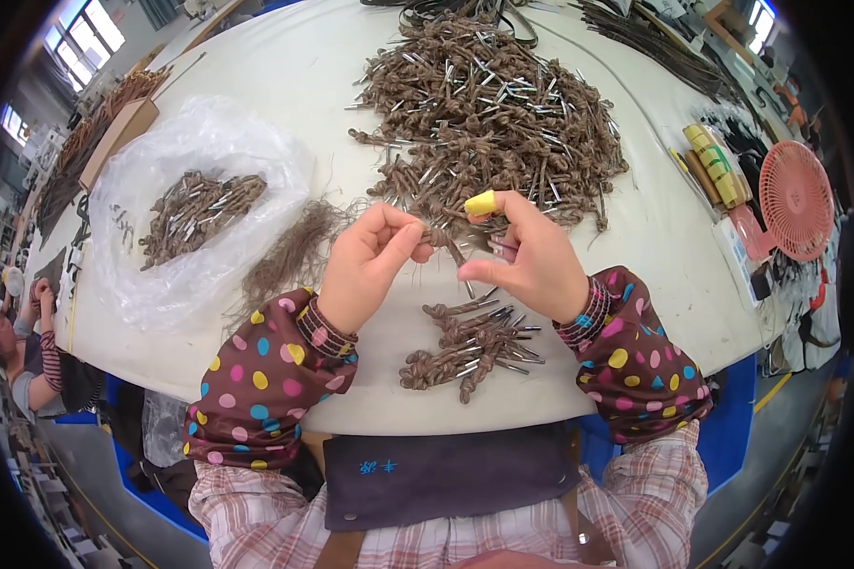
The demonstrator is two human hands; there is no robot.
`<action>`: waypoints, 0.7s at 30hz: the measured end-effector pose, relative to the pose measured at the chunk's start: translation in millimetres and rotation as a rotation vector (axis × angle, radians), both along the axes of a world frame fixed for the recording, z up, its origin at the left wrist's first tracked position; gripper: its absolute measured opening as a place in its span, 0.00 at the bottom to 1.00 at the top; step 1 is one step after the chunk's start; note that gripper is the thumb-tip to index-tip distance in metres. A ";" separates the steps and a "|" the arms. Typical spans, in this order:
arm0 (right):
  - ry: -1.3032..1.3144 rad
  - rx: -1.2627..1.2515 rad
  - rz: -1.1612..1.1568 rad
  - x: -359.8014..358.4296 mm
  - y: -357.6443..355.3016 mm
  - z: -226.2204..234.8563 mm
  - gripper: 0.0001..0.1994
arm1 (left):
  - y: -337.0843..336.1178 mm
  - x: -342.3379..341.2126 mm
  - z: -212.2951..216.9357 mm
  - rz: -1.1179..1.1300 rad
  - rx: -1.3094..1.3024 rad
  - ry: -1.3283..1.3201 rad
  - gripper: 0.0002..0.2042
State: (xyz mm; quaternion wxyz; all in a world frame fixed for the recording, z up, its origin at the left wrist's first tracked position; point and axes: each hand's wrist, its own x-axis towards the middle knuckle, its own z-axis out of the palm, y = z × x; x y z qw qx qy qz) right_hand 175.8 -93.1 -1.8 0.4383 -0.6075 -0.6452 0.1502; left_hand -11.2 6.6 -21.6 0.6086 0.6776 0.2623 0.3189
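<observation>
My left hand (pixel 375 256) pinches a knotted brown cord (pixel 438 239) between thumb and fingertips, its tail hanging down to the right. Beside it, my right hand (pixel 531 254) has thumb and forefinger spread apart, the thumb tip close to the cord's tail. Yellow tape (pixel 481 203) wraps the forefinger. The other right fingers curl partly out of sight, so anything tucked behind them cannot be made out. Below my hands lies a small group of knotted cords (pixel 465 353) with metal tips. Just beyond my hands rises a large heap of similar cords (pixel 489 114).
Left, a clear plastic bag (pixel 114 237) holds more knotted cords (pixel 199 216). Loose brown threads (pixel 299 248) lie between bag and hand. At right stand a pink fan (pixel 795 199) and yellow rolls (pixel 716 166). Another person (pixel 28 351) sits at far left.
</observation>
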 end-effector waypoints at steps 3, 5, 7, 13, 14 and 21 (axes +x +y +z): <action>0.069 -0.208 0.030 -6.7 -0.4 -11.1 0.23 | 3.1 2.9 -8.1 -0.008 -0.279 -0.099 0.07; 0.119 -0.220 0.027 -5.5 0.8 -14.1 0.18 | 2.4 3.9 -7.1 -0.019 -0.434 -0.136 0.05; 0.238 -0.226 0.008 1.4 4.3 -22.7 0.14 | 4.1 3.6 -7.4 0.016 -0.157 -0.076 0.06; 0.474 -0.376 0.075 8.8 6.8 -20.1 0.10 | 4.2 0.6 8.7 0.063 1.022 0.247 0.17; 0.478 -0.377 0.073 8.4 6.5 -19.9 0.10 | 4.6 1.5 8.3 0.085 1.210 0.274 0.19; 0.392 -0.389 0.070 0.5 1.8 -12.4 0.09 | 3.7 5.2 2.4 0.155 1.228 0.232 0.14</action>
